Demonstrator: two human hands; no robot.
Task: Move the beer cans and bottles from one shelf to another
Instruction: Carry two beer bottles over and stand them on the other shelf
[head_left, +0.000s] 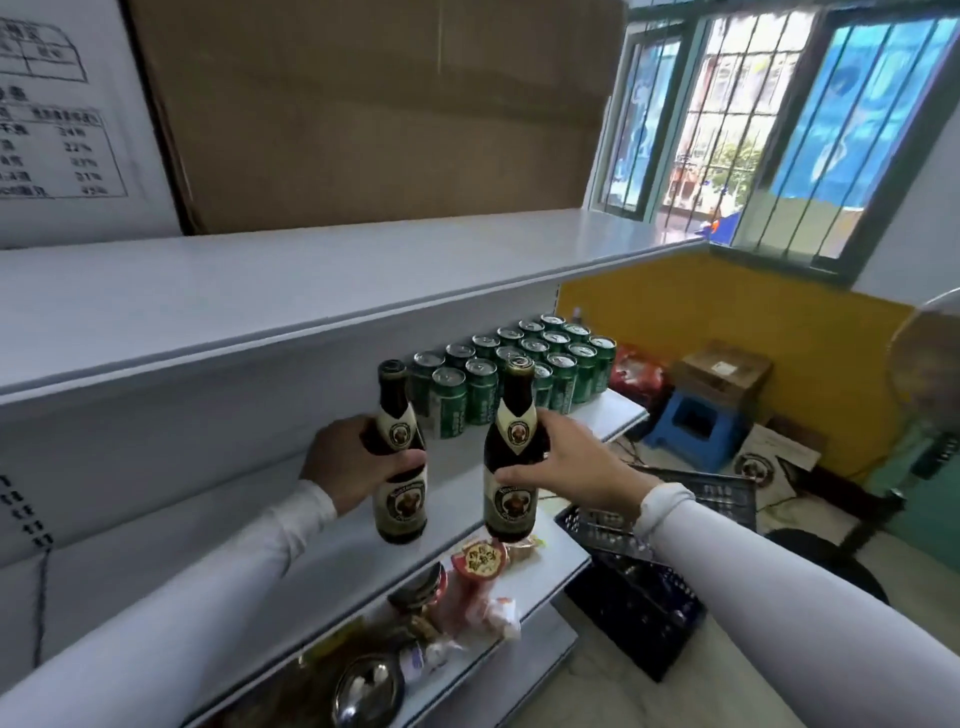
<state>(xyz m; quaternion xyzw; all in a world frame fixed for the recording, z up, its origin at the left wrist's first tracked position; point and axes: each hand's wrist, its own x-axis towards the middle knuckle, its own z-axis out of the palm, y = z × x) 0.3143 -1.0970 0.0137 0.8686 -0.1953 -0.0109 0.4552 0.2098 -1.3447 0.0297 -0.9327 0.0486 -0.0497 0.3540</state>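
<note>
Two dark brown beer bottles with cream labels stand upright in my hands in front of the white shelving. My left hand (353, 462) grips the left bottle (397, 415) around its body. My right hand (571, 467) grips the right bottle (511, 499) at its middle. Both bottles hover at the level of the middle shelf (618, 410), near its front edge. Behind them, several green beer cans (519, 374) stand in rows on that shelf, reaching to its far right end.
The white top shelf (311, 280) carries a large cardboard box (374, 114). Snack packets (480, 561) and a metal bowl (363, 686) lie on the lower shelves. A black crate (639, 587), a blue stool (696, 421) and boxes sit on the floor at right, under a barred window.
</note>
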